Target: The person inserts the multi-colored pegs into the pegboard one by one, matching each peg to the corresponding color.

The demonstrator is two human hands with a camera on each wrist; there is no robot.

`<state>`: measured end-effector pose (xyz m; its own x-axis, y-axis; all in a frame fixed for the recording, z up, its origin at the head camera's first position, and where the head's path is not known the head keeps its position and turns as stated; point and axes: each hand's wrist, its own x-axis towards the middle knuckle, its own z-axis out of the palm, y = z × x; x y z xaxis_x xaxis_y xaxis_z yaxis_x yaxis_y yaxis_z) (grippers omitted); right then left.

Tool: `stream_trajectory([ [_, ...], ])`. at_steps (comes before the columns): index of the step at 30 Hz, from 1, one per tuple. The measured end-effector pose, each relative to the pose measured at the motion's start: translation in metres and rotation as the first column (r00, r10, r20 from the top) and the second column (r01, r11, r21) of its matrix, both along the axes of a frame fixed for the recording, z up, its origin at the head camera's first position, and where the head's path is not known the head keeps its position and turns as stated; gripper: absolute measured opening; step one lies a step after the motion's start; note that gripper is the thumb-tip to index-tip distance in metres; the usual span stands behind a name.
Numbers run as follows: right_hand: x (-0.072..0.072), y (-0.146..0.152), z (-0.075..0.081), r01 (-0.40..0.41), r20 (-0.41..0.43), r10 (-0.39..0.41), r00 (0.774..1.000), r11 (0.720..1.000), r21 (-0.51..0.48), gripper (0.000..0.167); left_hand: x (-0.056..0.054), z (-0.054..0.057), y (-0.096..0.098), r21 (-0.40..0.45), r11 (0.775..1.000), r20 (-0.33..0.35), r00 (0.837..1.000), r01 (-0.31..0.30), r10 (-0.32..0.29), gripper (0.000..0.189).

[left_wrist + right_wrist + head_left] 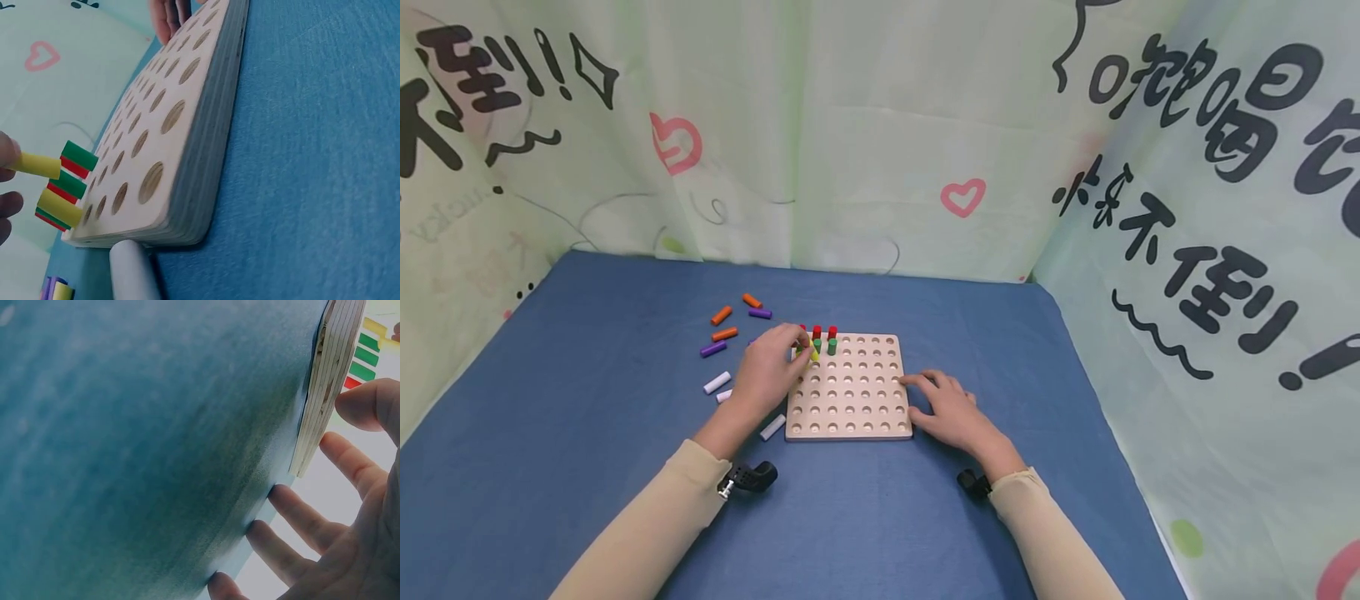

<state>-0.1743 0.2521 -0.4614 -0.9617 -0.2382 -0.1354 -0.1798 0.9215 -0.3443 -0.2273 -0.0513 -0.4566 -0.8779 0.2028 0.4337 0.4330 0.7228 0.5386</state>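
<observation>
White peg (133, 272) lies nearest the lens, bottom of the left-wrist frame, just beside a corner of the pegboard (841, 402); board sits flat at the centre of the head frame, holes up; the held yellow peg (39, 164) is over its upper-left part, near the green pegs (80, 155); can't tell if they touch. Red pegs (832, 332) stand in the back row, green next, a standing yellow peg (61, 207) in front; looks like one colour per row, to keep them sorted. Loose orange pegs (725, 334), purple pegs (713, 349) and more white ones lie left of the board in the head frame; probably there for a short left-side reach.

Left hand (767, 367): thumb and fingertip pinch the held yellow peg by one end, gap no wider than the peg; likely to keep the other end clear. Right hand (951, 408): fingers spread apart, gripping nothing; index tip touches the board's right edge, other fingertips down by the blue cloth (865, 517); probably steadying the board. Printed curtain (880, 108) fills the top of the head frame.
</observation>
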Motion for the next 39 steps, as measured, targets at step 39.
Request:
stream_trajectory([
  [39, 0.0, -0.002, 0.002, 0.007, 0.02, -0.007, 1.0, 1.0, -0.005, 0.049, 0.001, -0.017, -0.005, -0.146, 0.989, 0.003, 1.0, 0.018, -0.017, 0.016],
])
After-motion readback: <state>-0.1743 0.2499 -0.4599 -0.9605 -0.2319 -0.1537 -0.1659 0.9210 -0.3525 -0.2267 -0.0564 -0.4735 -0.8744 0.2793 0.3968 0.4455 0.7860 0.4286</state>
